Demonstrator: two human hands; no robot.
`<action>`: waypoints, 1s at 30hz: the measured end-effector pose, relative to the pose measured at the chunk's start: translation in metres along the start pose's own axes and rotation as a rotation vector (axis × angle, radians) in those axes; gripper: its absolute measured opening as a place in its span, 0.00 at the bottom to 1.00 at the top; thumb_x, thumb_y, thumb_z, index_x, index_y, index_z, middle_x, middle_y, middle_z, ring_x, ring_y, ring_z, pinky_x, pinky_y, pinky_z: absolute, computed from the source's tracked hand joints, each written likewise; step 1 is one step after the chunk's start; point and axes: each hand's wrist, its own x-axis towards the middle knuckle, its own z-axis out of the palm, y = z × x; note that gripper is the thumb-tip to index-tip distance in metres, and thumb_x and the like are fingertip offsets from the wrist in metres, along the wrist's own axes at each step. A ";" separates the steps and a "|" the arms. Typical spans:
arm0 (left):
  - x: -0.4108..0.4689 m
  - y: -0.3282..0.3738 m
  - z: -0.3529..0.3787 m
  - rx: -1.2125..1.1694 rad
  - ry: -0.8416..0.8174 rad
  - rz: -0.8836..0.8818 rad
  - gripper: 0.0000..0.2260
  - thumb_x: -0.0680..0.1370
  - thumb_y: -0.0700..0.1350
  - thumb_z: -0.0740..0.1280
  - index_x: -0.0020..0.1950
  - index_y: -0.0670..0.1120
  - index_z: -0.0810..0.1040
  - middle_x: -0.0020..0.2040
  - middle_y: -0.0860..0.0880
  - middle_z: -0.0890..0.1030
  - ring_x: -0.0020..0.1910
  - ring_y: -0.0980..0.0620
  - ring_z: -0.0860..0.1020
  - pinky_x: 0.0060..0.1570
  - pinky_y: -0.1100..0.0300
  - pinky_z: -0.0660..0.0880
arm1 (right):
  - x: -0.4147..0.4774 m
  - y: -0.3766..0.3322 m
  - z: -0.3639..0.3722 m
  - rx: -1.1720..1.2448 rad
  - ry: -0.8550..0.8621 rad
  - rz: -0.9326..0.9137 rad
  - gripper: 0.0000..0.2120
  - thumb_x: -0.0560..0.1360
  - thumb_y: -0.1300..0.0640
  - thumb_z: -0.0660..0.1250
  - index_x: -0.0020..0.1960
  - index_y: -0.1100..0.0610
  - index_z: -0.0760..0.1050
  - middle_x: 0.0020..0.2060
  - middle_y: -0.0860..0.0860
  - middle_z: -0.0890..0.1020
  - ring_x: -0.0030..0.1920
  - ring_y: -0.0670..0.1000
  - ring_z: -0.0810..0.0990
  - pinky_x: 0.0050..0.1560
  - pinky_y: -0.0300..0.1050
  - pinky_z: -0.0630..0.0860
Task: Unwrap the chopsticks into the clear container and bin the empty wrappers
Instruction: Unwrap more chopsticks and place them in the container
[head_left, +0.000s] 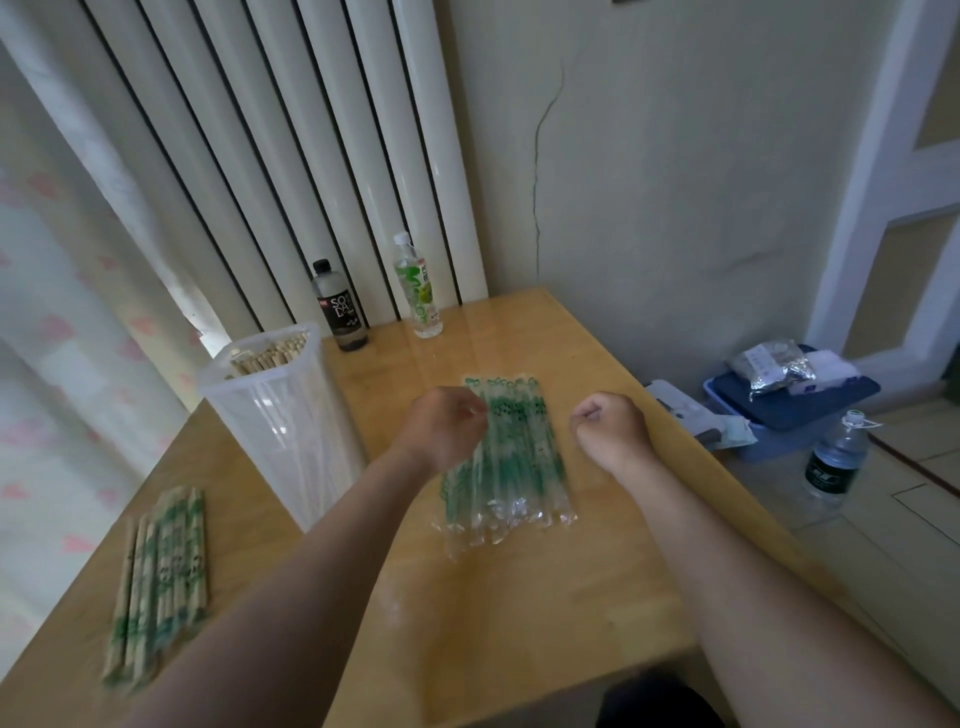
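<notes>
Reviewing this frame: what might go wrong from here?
The tall clear container stands right beside the left arm; a sideways sweep might tip it. The empty wrappers lie in a loose heap below the left hand and right hand; a careless grab could scatter some. The wrapped chopsticks lie near the table edge and may get knocked off.

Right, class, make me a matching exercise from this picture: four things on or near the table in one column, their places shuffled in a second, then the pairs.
1 clear container
2 empty wrappers
3 wrapped chopsticks
4 blue box

A on the floor, right of the table
B table's near left corner
C middle of the table
D upright at the table's left edge

Pairs: 1-D, 2-C, 3-B, 4-A
</notes>
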 end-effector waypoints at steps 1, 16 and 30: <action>-0.006 -0.001 -0.004 -0.008 -0.003 0.013 0.11 0.82 0.41 0.64 0.61 0.42 0.82 0.55 0.48 0.82 0.53 0.53 0.77 0.53 0.61 0.72 | -0.004 -0.007 -0.001 0.007 -0.005 -0.007 0.07 0.76 0.62 0.66 0.42 0.53 0.80 0.42 0.52 0.83 0.46 0.54 0.82 0.44 0.43 0.77; -0.116 -0.086 -0.086 -0.048 0.054 -0.094 0.09 0.77 0.38 0.64 0.46 0.43 0.84 0.38 0.49 0.80 0.42 0.48 0.80 0.42 0.58 0.76 | -0.145 -0.141 0.107 0.006 -0.576 -0.316 0.05 0.77 0.65 0.64 0.44 0.64 0.79 0.29 0.53 0.80 0.24 0.49 0.73 0.20 0.35 0.64; -0.210 -0.270 -0.117 -0.033 0.540 -0.574 0.05 0.77 0.43 0.64 0.47 0.47 0.80 0.40 0.49 0.81 0.39 0.48 0.77 0.36 0.56 0.70 | -0.206 -0.139 0.280 -0.138 -0.654 -0.203 0.07 0.75 0.59 0.62 0.43 0.57 0.79 0.35 0.59 0.84 0.30 0.55 0.78 0.28 0.45 0.70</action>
